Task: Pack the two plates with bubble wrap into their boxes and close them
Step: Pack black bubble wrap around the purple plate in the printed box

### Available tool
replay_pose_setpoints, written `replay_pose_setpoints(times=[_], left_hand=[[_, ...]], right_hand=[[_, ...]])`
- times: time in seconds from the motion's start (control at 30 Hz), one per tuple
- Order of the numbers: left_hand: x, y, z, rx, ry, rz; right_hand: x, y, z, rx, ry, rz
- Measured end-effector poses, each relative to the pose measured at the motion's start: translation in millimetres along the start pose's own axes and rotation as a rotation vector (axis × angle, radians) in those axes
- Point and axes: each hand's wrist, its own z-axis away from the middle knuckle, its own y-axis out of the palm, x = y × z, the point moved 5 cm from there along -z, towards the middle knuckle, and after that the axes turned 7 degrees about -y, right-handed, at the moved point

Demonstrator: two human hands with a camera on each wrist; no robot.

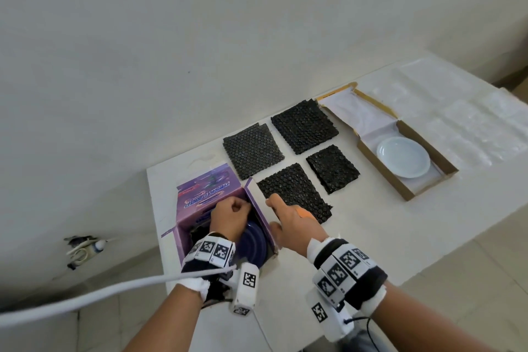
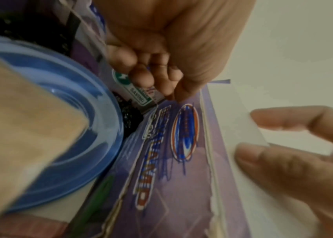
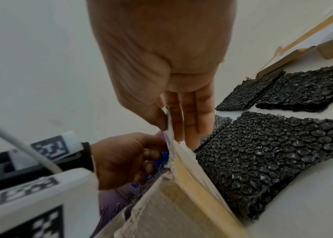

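Observation:
An open purple box [image 1: 194, 208] stands at the table's front left with a blue plate [image 1: 254, 240] inside it. Black bubble wrap [image 2: 128, 116] shows beneath the plate [image 2: 80, 128]. My left hand [image 1: 231, 213] is inside the box with its fingers curled, pinching a small inner flap [image 2: 141, 96]. My right hand [image 1: 288, 218] pinches the box's upright right side flap [image 3: 192, 169], thumb inside and straight fingers [image 3: 192, 125] outside. Several black bubble wrap sheets [image 1: 294, 194] lie on the table. An open brown box [image 1: 405, 188] at the right holds a white plate [image 1: 403, 160].
Clear plastic wrap [image 1: 457, 123] covers the table's far right end. A white cable [image 1: 85, 294] runs from my left wrist off to the left. The table's left edge lies just beside the purple box, and a wall stands behind the table.

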Motion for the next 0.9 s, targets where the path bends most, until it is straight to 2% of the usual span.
replay_pose_setpoints(times=[0.17, 0.27, 0.43, 0.6, 0.73, 0.9], left_hand=[[-20.7, -12.1, 39.9, -0.039, 0.177, 0.031], [-26.1, -12.7, 68.1, -0.051, 0.262, -0.044], [-36.2, -4.5, 122.2, 0.053, 0.411, -0.239], [-23.1, -7.0, 153.2, -0.057, 0.387, -0.329], [-9.3, -8.8, 169.7, -0.184, 0.372, -0.551], [-6.7, -3.5, 188.3, -0.204, 0.34, -0.615]], right_hand=[[-3.6, -0.6, -1.5, 0.071, -0.074, 0.023], [-6.2, -3.6, 3.1, 0.123, -0.113, 0.005], [-11.8, -6.4, 14.2, 0.182, -0.204, 0.02], [-15.9, -9.2, 30.4, 0.129, -0.298, 0.048], [-15.9, -12.8, 52.3, 0.013, -0.401, 0.025], [-20.3, -3.0, 66.6, 0.02, -0.454, 0.026]])
